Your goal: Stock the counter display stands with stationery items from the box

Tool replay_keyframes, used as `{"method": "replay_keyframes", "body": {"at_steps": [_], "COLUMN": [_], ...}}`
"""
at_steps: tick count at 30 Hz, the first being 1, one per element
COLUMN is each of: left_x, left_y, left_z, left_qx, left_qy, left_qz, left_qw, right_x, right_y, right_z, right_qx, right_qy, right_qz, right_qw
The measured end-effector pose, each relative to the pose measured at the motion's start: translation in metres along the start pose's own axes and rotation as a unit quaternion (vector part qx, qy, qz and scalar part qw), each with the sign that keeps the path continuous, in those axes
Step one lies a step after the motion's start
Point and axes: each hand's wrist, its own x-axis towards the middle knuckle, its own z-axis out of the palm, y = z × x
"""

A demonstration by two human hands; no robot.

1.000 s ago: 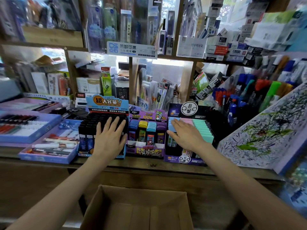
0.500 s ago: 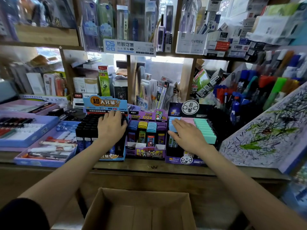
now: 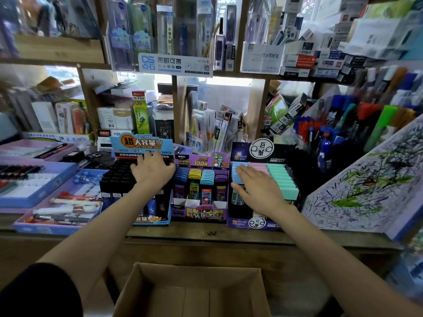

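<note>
Three display stands stand side by side on the wooden counter [image 3: 206, 236]. My left hand [image 3: 152, 170] lies flat with straight fingers on the black lead cases at the back of the blue stand [image 3: 119, 179]. My right hand [image 3: 258, 191] rests flat on the pastel cases of the dark purple stand [image 3: 283, 181]. Between them is a purple stand [image 3: 201, 186] with coloured lead cases, untouched. An open cardboard box [image 3: 192, 291] sits below the counter's front edge; its inside looks bare.
Purple trays of pens [image 3: 57, 202] lie at the left of the counter. A scribbled test board [image 3: 370, 186] leans at the right, with marker racks [image 3: 357, 124] behind it. Wooden shelves [image 3: 174, 74] packed with stationery rise behind the stands.
My left hand has slid from the front to the back of the black cases. My right hand has stayed on the pastel cases.
</note>
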Motion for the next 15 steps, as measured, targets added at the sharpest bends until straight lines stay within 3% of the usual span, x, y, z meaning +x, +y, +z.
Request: {"method": "replay_keyframes", "body": {"at_steps": [9, 11, 15], "left_x": [0.004, -0.006, -0.057], "left_y": [0.003, 0.007, -0.008], "left_z": [0.001, -0.012, -0.046], "left_qx": [0.022, 0.000, -0.116], "left_qy": [0.038, 0.052, 0.141], "left_qz": [-0.001, 0.045, 0.210], "left_qw": [0.999, 0.998, 0.960], "right_x": [-0.002, -0.004, -0.040], "right_y": [0.003, -0.002, -0.010], "right_z": [-0.005, -0.019, -0.068], "right_qx": [0.039, 0.121, 0.296], "right_qy": [-0.011, -0.001, 0.131], "right_qz": [0.005, 0.000, 0.005], "right_qw": [0.999, 0.993, 0.946]}}
